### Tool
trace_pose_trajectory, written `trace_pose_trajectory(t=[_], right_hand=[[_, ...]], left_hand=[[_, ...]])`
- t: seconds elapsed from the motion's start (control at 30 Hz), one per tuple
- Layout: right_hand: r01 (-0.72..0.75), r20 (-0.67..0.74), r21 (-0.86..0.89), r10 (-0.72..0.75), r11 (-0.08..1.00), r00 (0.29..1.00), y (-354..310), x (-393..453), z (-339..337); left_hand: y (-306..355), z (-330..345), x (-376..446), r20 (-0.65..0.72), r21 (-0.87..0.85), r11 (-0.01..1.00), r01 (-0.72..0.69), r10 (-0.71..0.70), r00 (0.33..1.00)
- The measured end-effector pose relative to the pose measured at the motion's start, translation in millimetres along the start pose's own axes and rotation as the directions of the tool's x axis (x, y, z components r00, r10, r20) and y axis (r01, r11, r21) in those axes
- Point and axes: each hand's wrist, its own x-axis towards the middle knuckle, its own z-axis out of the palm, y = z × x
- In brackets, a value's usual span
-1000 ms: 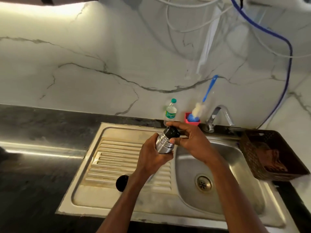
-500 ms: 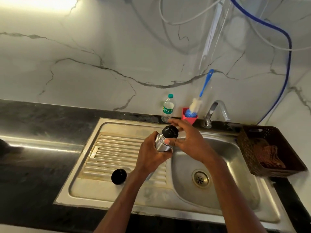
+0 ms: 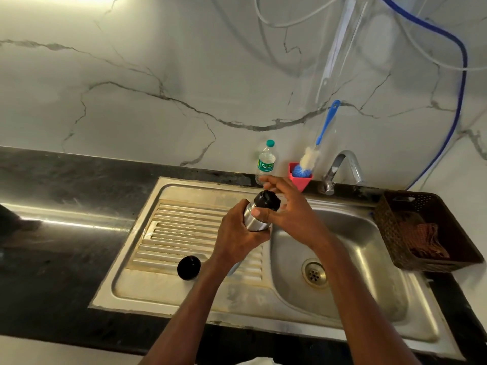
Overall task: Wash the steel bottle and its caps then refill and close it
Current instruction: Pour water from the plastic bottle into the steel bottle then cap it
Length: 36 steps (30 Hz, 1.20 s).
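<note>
Over the sink's drainboard my left hand (image 3: 237,235) grips the body of the steel bottle (image 3: 252,221), which tilts toward the back right. A black inner cap (image 3: 267,202) sits on the bottle's mouth. My right hand (image 3: 292,214) wraps that cap, thumb at its front lower edge and fingers reaching round behind it. A second black cap (image 3: 189,267) lies by itself on the ribbed drainboard, left of my left forearm. The lower part of the bottle is hidden by my left hand.
The steel sink (image 3: 158,293) has its basin and drain (image 3: 315,273) on the right, below the tap (image 3: 342,164). A plastic water bottle (image 3: 266,162) and a bottle brush (image 3: 311,156) in a red holder stand behind. A brown basket (image 3: 421,233) with cloths sits far right.
My right hand has shifted around the black cap, its fingers moving from over the top to behind it. The bottle stays in my left hand. The loose cap has not moved.
</note>
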Motion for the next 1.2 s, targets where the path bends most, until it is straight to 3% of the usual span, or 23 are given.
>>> trace_pose_trajectory(t=[0.07, 0.17, 0.27, 0.4, 0.5, 0.63, 0.73, 0.87, 1.0, 1.1, 1.2], right_hand=[[0.009, 0.040, 0.039, -0.011, 0.999, 0.999, -0.7, -0.1, 2.0], [-0.006, -0.089, 0.005, 0.006, 1.000, 0.996, -2.9, 0.3, 3.2], [-0.015, 0.043, 0.090, 0.011, 0.996, 0.999, -5.4, -0.6, 3.1], [-0.014, -0.100, 0.020, 0.016, 1.000, 0.995, -5.4, 1.7, 8.3], [-0.017, 0.089, 0.110, 0.008, 0.994, 0.996, -2.8, -0.5, 11.2], [-0.020, -0.039, 0.102, 0.024, 0.995, 0.999, -1.5, -0.4, 13.2], [-0.001, 0.097, 0.238, -0.023, 0.971, 0.995, -5.9, -0.6, 12.7], [0.009, -0.041, 0.117, -0.005, 0.993, 0.999, -8.1, 4.6, 19.1], [0.004, 0.152, 0.244, -0.042, 0.970, 0.987, -5.5, 3.7, 16.5], [0.030, -0.031, 0.156, -0.026, 0.987, 0.999, -4.0, 7.6, 30.7], [0.006, -0.312, 0.058, 0.012, 0.998, 0.950, -10.5, 9.2, 61.0]], left_hand=[[-0.6, -0.3, 1.5, 0.002, -0.025, 1.000, 0.017, -0.017, 1.000], [-0.7, -2.5, 1.7, -0.005, -0.019, 1.000, 0.017, -0.017, 1.000], [-3.5, -5.5, 1.4, -0.011, -0.028, 0.999, 0.021, -0.021, 1.000], [-2.9, -7.3, -0.9, 0.016, -0.018, 1.000, -0.006, 0.006, 1.000], [-0.9, -10.3, -1.8, 0.007, -0.047, 0.999, 0.011, -0.010, 1.000], [-3.3, -14.4, -2.4, 0.022, -0.038, 0.999, 0.026, -0.025, 0.999], [-3.4, -18.2, -3.8, 0.021, -0.053, 0.998, 0.029, -0.028, 0.999], [-3.7, -21.8, -6.9, 0.027, -0.073, 0.997, 0.033, -0.031, 0.999], [-3.8, -25.2, -9.0, 0.029, -0.083, 0.996, 0.030, -0.027, 0.999], [-8.4, -25.2, -8.0, -0.024, -0.012, 0.999, 0.047, -0.047, 0.999], [-10.4, -26.1, -7.4, -0.106, 0.246, 0.969, 0.007, 0.020, 0.994]])
